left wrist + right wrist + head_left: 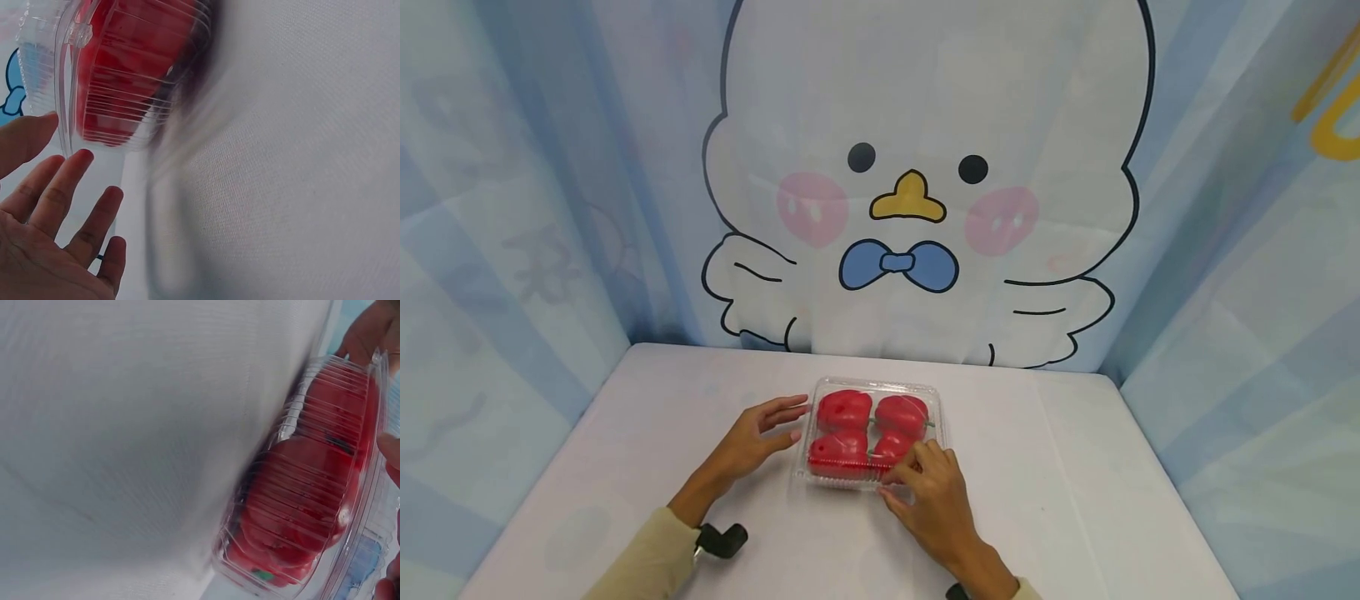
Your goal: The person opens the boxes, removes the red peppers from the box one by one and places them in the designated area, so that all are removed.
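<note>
so a clear plastic box (pixel 880 384) with four red peppers (pixel 841 454) inside is seen on the white table (pixel 1045 483), between the two hands. the left hand (pixel 751 437) is held with fingers loosely spread at the box's left side, nothing gripped. the right hand (pixel 938 492) is bent in at the near side, right of middle, thumb and forefinger set at the rim (pixel 842 483); whether the rim is actually pinched can't be told.

main worry imo: the box could be slid or spun, since force would be put on the near right part while no firm hold is given on the left. if the rim got tugged hard, the lid (pixel 39 65) could be sprung up suddenly and the peppers jolted about. thin plastic could get bent or cracked too if everything were pulled from one spot. whether the little snap (pixel 81 35) seen in the left wrist view is fastened can't be made out.
</note>
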Motion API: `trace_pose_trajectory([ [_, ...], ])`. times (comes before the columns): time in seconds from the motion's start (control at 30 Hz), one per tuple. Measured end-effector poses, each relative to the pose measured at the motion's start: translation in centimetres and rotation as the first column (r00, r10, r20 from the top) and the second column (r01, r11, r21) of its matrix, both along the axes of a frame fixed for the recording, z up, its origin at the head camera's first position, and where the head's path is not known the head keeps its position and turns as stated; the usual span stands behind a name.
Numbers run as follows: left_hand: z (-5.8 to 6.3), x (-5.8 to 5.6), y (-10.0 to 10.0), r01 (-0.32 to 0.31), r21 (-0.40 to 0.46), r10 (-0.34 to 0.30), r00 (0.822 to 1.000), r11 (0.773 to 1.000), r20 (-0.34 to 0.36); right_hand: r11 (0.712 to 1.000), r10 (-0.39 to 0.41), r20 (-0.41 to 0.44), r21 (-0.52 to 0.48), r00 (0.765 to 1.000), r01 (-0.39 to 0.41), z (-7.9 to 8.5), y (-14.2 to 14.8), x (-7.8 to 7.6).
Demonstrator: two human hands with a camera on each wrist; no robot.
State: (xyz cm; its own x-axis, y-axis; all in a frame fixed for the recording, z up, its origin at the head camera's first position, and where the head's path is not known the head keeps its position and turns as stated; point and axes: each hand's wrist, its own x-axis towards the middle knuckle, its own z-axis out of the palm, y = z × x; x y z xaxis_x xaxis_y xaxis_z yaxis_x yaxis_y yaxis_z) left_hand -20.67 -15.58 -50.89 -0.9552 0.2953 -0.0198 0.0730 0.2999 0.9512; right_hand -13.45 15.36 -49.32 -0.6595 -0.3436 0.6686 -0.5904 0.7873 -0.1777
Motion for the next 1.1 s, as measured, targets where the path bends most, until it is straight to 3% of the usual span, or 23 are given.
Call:
trace_pose_trajectory([
  [0.33,0.24,0.12,0.22,-0.013,0.003,0.013,1.0,1.0,0.024,0.998,-0.019,-0.008,0.052,1.0,0.019,-0.15,0.01,-0.02],
  [1.1,0.21,0.36,0.33,0.0,0.006,0.0,0.999,1.0,0.05,0.998,-0.007,-0.019,0.065,1.0,0.008,0.06,0.1,0.26],
])
